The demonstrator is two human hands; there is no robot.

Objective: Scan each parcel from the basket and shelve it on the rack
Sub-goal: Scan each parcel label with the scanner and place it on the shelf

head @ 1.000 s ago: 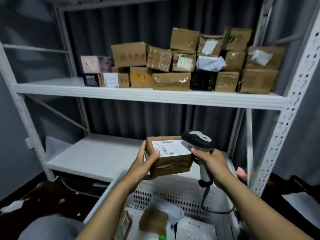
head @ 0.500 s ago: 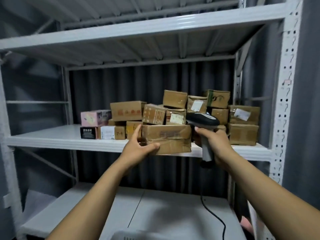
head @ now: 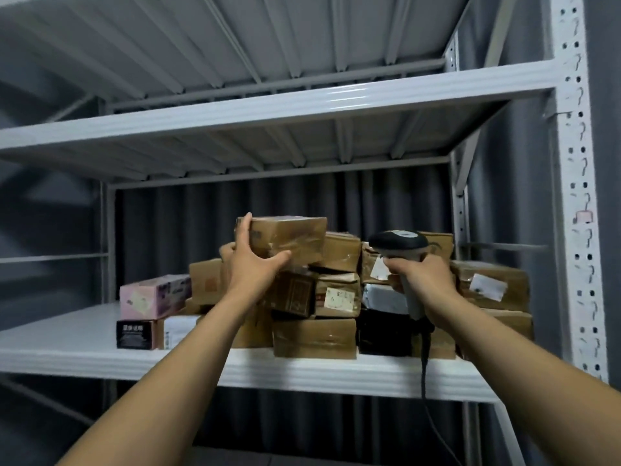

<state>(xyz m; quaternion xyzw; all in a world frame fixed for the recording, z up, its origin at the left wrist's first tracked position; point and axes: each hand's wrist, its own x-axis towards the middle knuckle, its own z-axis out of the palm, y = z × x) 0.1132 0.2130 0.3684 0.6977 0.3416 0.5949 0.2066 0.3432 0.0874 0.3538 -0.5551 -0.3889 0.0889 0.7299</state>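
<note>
L hand point(head: 255, 269) fingers clamped on taped brown cardboard parcel point(head: 295, 238), at top of box stack point(head: 314, 336) on white metal rack point(head: 100, 361); not released. R hand point(head: 428, 279) grips black handheld scanner point(head: 398, 242). Basket unseen; remaining qty unknown.

left hand point(head: 251, 269): bare
right hand point(head: 428, 279): bare
left forearm point(head: 188, 358): bare, wrist behind grip to frame edge
right forearm point(head: 504, 358): bare, same extent
</note>
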